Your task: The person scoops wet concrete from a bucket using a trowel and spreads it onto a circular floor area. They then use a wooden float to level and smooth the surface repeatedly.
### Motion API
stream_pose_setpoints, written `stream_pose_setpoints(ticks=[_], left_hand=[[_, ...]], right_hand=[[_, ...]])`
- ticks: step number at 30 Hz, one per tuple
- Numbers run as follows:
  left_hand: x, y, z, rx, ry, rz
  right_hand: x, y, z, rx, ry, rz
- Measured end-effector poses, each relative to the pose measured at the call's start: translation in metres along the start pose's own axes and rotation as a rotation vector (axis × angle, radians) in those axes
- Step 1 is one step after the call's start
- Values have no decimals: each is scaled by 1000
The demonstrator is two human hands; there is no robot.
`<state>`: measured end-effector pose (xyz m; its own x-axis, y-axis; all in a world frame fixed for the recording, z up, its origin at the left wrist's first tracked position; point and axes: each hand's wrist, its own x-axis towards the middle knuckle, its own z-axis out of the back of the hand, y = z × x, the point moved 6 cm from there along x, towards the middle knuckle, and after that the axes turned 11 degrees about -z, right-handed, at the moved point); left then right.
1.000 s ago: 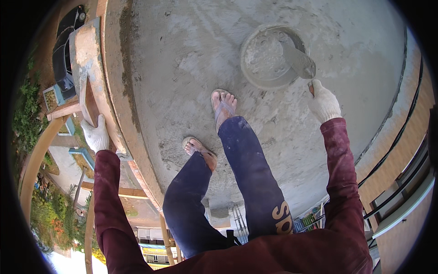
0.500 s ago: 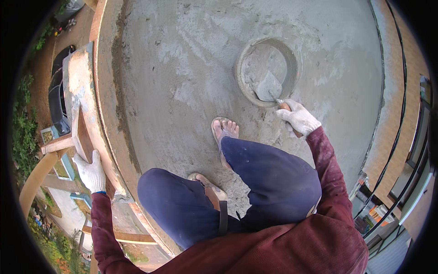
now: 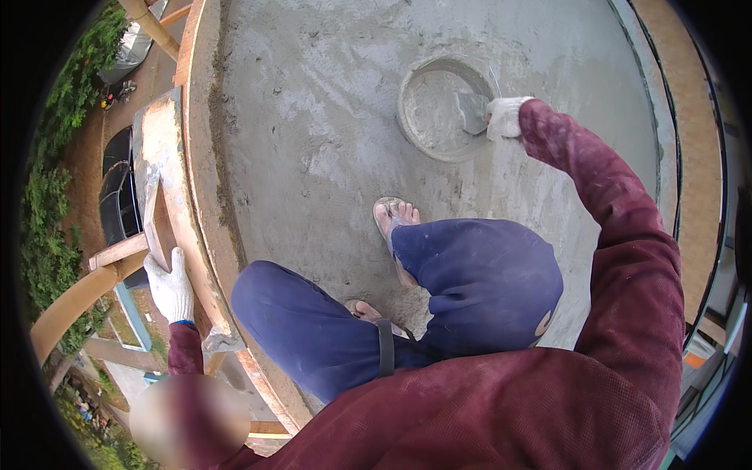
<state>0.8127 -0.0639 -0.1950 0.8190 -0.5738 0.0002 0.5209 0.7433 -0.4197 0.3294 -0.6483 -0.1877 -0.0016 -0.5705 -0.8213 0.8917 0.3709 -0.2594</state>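
Round bucket (image 3: 475, 78), grey mix (image 3: 433, 113) — seemingly wet, trowel (image 3: 471, 114) inside

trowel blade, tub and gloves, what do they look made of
Trowel blade: probably metal, thin and flat, dull grey and smeared.
Tub: perhaps rubber or plastic; its matte grey coating hides the surface, so I cannot tell.
Gloves: likely cotton or similar yarn, matte off-white, with a knitted texture showing.

Saw grey trowel (image 3: 472, 113) in right hand (image 3: 507, 117), reaching into round tub (image 3: 475, 82) of mortar (image 3: 435, 110) just leftward; saw brace (image 3: 162, 227) against left hand (image 3: 171, 288).
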Motion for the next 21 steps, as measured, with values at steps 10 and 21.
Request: stream_pose_setpoints(ticks=[10, 21], left_hand=[[-11, 11, 11, 51, -23, 24], [-6, 9, 7, -18, 6, 22]], right_hand=[[-107, 9, -61, 290, -311, 27], [-70, 3, -39, 411, 8, 81]])
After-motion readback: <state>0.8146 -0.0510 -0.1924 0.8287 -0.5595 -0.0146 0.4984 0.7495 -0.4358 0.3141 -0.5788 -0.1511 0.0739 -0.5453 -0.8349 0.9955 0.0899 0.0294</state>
